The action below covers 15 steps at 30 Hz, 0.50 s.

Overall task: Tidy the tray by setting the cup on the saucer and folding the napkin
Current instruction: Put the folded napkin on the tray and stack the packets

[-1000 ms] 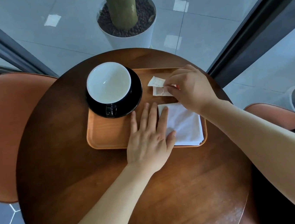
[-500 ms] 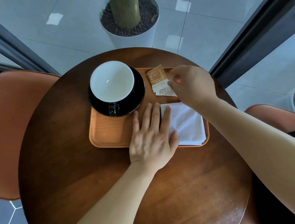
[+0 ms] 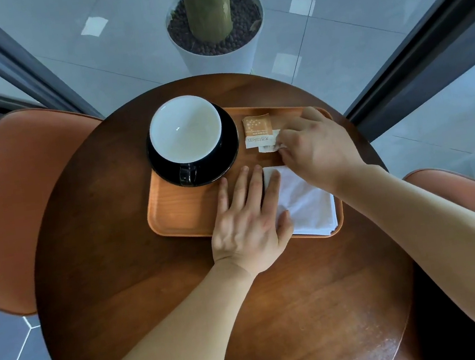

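Note cup (image 3: pixel 185 129) on saucer (image 3: pixel 228 158), folded napkin (image 3: pixel 307 201) under flat, straight-fingered left hand (image 3: pixel 247 226) on tray (image 3: pixel 181 213). Beware right hand (image 3: pixel 318 148) fingers (image 3: pixel 290 136) pinching torn packet (image 3: pixel 255 130): risk of wrist dragging napkin open, or nudging cup.

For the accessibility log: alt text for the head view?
A person's left hand lies flat on a folded white cloth napkin on an orange wooden tray, while the right hand pinches torn paper sachets beside a white-lined black cup on its black saucer.

Place: a café seating corner.
Table: small round wooden table (image 3: pixel 114 253) bearing a serving tray (image 3: pixel 181 215).
Around the table: orange chairs (image 3: pixel 11 205) flanking it, potted tree (image 3: pixel 216 58) beyond it, on grey floor tiles (image 3: pixel 348 48).
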Tool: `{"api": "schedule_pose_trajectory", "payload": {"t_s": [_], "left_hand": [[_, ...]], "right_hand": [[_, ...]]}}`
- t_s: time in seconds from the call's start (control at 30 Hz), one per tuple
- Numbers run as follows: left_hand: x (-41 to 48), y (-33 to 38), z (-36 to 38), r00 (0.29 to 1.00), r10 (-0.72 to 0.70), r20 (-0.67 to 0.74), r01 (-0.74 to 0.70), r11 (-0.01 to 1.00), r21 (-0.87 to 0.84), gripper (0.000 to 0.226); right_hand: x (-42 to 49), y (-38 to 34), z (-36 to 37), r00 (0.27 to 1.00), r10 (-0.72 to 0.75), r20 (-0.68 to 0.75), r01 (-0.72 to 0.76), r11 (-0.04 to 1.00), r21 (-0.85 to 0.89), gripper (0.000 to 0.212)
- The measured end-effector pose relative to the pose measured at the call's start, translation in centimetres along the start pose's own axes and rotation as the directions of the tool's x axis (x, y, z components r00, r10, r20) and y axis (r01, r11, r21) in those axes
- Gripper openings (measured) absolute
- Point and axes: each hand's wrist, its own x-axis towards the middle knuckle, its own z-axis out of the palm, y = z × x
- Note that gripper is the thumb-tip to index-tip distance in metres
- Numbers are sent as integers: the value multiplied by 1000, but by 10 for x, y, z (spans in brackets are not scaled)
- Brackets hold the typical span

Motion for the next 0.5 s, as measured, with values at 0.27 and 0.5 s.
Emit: {"api": "schedule_pose_trajectory", "payload": {"t_s": [0.27, 0.5], "left_hand": [[0, 0, 1, 1000, 1, -4, -1, 1000, 4, 61], [0, 0, 0, 1000, -2, -14, 2, 1000, 21, 60]], "right_hand": [[-18, 7, -4, 984, 24, -174, 30, 952, 305, 18], [5, 4, -12, 881, 465, 91, -364, 540, 759, 13]]}}
